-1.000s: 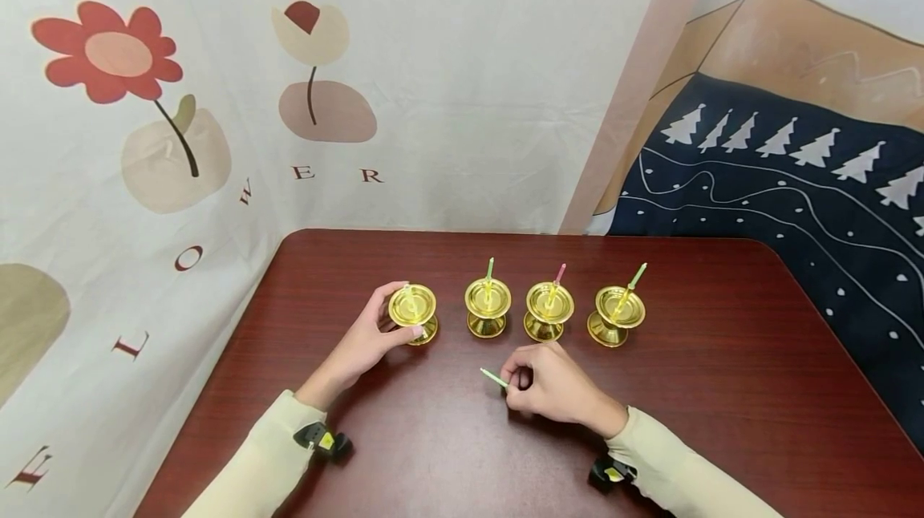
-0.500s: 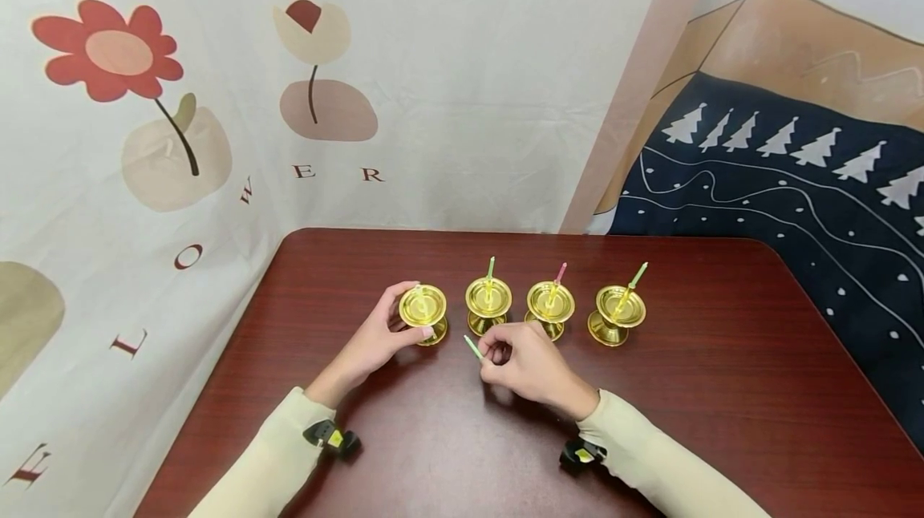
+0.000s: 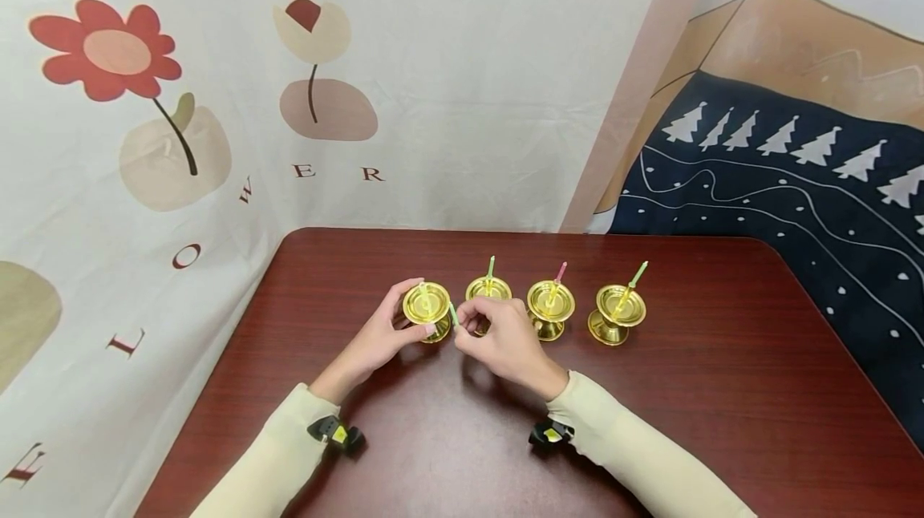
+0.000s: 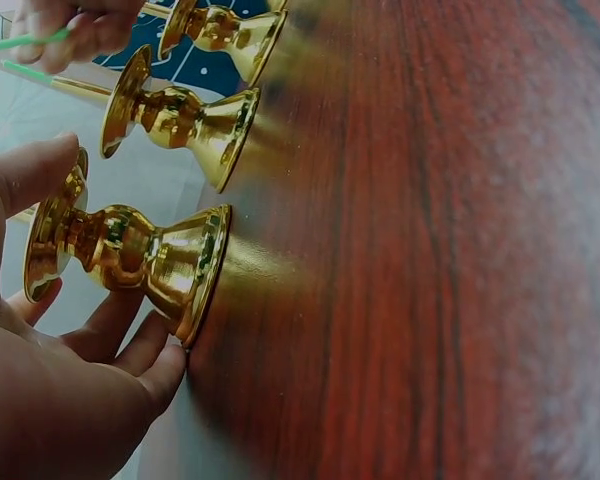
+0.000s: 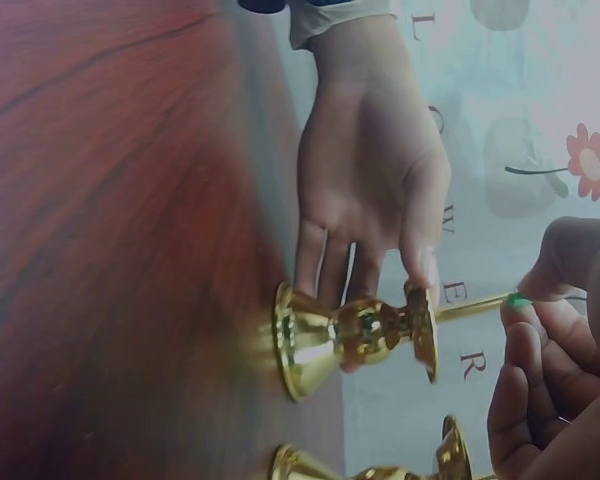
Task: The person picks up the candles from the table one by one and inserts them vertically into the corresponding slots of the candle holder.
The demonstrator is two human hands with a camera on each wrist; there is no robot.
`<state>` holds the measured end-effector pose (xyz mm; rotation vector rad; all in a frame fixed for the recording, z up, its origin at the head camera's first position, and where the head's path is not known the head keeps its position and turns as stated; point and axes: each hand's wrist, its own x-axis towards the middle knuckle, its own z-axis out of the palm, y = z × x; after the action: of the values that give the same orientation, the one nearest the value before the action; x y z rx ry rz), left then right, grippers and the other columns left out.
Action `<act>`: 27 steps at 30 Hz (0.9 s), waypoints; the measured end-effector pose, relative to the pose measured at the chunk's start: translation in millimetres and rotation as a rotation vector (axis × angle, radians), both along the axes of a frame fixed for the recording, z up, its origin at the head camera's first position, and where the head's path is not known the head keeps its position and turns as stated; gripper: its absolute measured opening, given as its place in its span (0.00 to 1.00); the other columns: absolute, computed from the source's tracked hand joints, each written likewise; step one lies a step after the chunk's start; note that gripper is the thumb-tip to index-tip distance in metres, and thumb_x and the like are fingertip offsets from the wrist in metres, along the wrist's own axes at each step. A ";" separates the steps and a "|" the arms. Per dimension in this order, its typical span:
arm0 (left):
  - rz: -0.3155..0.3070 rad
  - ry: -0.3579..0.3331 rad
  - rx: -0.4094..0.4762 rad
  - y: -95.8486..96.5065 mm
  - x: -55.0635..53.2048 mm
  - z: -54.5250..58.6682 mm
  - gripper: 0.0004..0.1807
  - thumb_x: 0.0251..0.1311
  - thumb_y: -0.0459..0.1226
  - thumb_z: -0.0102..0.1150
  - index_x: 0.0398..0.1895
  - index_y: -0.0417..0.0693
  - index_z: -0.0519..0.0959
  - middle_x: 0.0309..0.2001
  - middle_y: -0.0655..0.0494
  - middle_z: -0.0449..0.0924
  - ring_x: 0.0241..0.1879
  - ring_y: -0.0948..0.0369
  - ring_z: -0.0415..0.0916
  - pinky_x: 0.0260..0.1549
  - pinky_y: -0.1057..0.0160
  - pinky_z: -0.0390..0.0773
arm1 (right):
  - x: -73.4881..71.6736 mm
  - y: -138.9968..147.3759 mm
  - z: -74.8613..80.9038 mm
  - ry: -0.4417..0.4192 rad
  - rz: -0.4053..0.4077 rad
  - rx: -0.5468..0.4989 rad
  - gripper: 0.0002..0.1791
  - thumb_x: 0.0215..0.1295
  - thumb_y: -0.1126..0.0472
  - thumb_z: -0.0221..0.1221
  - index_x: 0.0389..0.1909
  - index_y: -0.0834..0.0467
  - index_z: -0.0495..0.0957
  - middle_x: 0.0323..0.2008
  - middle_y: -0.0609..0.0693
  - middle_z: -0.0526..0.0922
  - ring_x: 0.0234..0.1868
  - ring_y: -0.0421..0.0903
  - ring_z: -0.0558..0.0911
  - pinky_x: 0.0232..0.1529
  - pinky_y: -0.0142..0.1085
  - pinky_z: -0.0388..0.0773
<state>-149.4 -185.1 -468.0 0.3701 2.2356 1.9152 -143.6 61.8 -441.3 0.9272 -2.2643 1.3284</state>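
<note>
My left hand (image 3: 371, 341) grips the leftmost gold candle holder (image 3: 426, 306), which stands upright on the table. Thumb and fingers lie around it in the left wrist view, at its dish and stem. A thin upright tube (image 5: 472, 308) rises from that holder's dish. My right hand (image 3: 508, 343) pinches a thin green candle (image 3: 453, 313) between thumb and fingertips, just right of the dish. Most of this candle is hidden by the fingers in the right wrist view, where only a green bit (image 5: 518, 300) shows. Whether it touches the tube I cannot tell.
To the right stand more gold holders: one with a green candle (image 3: 492, 267), partly behind my right hand, one with a pink candle (image 3: 561, 272), and one with a tilted green candle (image 3: 638, 273). The dark red table (image 3: 693, 422) meets a printed curtain (image 3: 469, 141) behind.
My right hand has moved left and away from me with the green candle, which has swung more upright. The left hand and its holder have shifted slightly right.
</note>
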 end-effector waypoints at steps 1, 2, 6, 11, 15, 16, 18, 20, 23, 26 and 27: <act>-0.003 -0.001 0.002 -0.2 -0.1 0.0 0.45 0.69 0.23 0.69 0.84 0.37 0.57 0.75 0.35 0.70 0.73 0.42 0.69 0.77 0.39 0.61 | -1.4 -2.3 0.6 0.002 -0.005 -0.009 0.05 0.53 0.68 0.67 0.29 0.54 0.85 0.25 0.40 0.83 0.27 0.43 0.84 0.31 0.32 0.81; -0.007 -0.001 0.002 -0.4 -0.2 0.0 0.45 0.69 0.24 0.69 0.84 0.38 0.56 0.75 0.35 0.70 0.74 0.42 0.69 0.77 0.38 0.61 | -2.8 -4.6 1.1 0.003 -0.009 -0.019 0.06 0.54 0.68 0.68 0.29 0.54 0.85 0.25 0.40 0.83 0.27 0.44 0.84 0.30 0.33 0.81; -0.020 -0.002 -0.005 -1.0 -0.6 0.8 0.45 0.70 0.25 0.68 0.86 0.39 0.55 0.77 0.35 0.67 0.75 0.42 0.67 0.77 0.39 0.62 | -7.4 -13.4 3.9 0.018 -0.019 -0.063 0.09 0.55 0.71 0.69 0.30 0.54 0.84 0.26 0.41 0.83 0.28 0.44 0.84 0.30 0.42 0.84; -0.029 -0.018 -0.011 -1.3 -1.2 1.9 0.45 0.72 0.25 0.66 0.87 0.42 0.54 0.79 0.37 0.64 0.76 0.44 0.66 0.72 0.57 0.70 | -12.4 -23.5 7.8 0.044 -0.020 -0.112 0.10 0.57 0.74 0.70 0.32 0.55 0.84 0.27 0.44 0.85 0.29 0.40 0.83 0.30 0.40 0.85; -0.030 -0.027 -0.002 -0.6 -1.5 2.2 0.45 0.71 0.25 0.65 0.87 0.43 0.55 0.80 0.37 0.62 0.77 0.44 0.64 0.66 0.69 0.71 | -17.3 -31.5 10.4 0.031 -0.006 -0.149 0.08 0.61 0.74 0.69 0.33 0.58 0.85 0.28 0.46 0.85 0.29 0.39 0.83 0.30 0.34 0.83; -0.029 -0.026 0.001 -0.3 -1.5 2.2 0.45 0.71 0.25 0.65 0.87 0.43 0.55 0.81 0.37 0.62 0.77 0.44 0.64 0.65 0.70 0.71 | -18.4 -33.4 11.5 0.024 -0.007 -0.155 0.07 0.62 0.73 0.69 0.34 0.58 0.85 0.28 0.47 0.85 0.29 0.39 0.83 0.30 0.35 0.83; -0.027 -0.027 0.007 0.2 -1.4 2.1 0.45 0.71 0.24 0.65 0.86 0.43 0.55 0.80 0.37 0.63 0.77 0.45 0.64 0.65 0.70 0.71 | -20.9 -36.8 13.1 0.005 -0.007 -0.168 0.05 0.63 0.72 0.68 0.34 0.60 0.85 0.29 0.48 0.86 0.30 0.40 0.84 0.30 0.37 0.84; -0.023 -0.027 0.013 0.7 -1.2 1.8 0.44 0.71 0.24 0.65 0.86 0.43 0.56 0.80 0.38 0.63 0.76 0.45 0.65 0.66 0.68 0.70 | -22.9 -39.9 15.3 -0.012 -0.014 -0.183 0.03 0.65 0.71 0.68 0.35 0.60 0.85 0.30 0.49 0.86 0.31 0.40 0.84 0.31 0.40 0.86; -0.019 -0.032 0.014 0.6 -0.9 1.2 0.44 0.71 0.25 0.66 0.85 0.45 0.57 0.79 0.39 0.64 0.75 0.45 0.66 0.67 0.67 0.70 | -25.8 -43.8 17.0 -0.032 -0.020 -0.208 0.02 0.66 0.70 0.67 0.36 0.61 0.86 0.31 0.49 0.87 0.31 0.41 0.85 0.31 0.46 0.88; -0.016 -0.040 0.009 0.2 -0.6 0.6 0.43 0.72 0.26 0.66 0.86 0.47 0.58 0.79 0.40 0.64 0.75 0.46 0.66 0.67 0.65 0.69 | -28.4 -47.6 17.4 -0.034 -0.025 -0.217 0.03 0.68 0.71 0.68 0.38 0.61 0.87 0.32 0.50 0.87 0.32 0.42 0.85 0.32 0.48 0.87; -0.016 -0.041 0.004 0.0 -0.7 0.4 0.43 0.72 0.27 0.66 0.86 0.48 0.58 0.79 0.40 0.64 0.75 0.46 0.66 0.68 0.65 0.69 | -29.1 -48.7 17.3 -0.030 -0.026 -0.217 0.03 0.68 0.71 0.68 0.38 0.60 0.87 0.32 0.50 0.87 0.32 0.42 0.85 0.32 0.47 0.87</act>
<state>-150.1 -185.2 -467.6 0.3448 2.1968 1.9018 -172.7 13.1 -424.0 0.8052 -2.0938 1.5485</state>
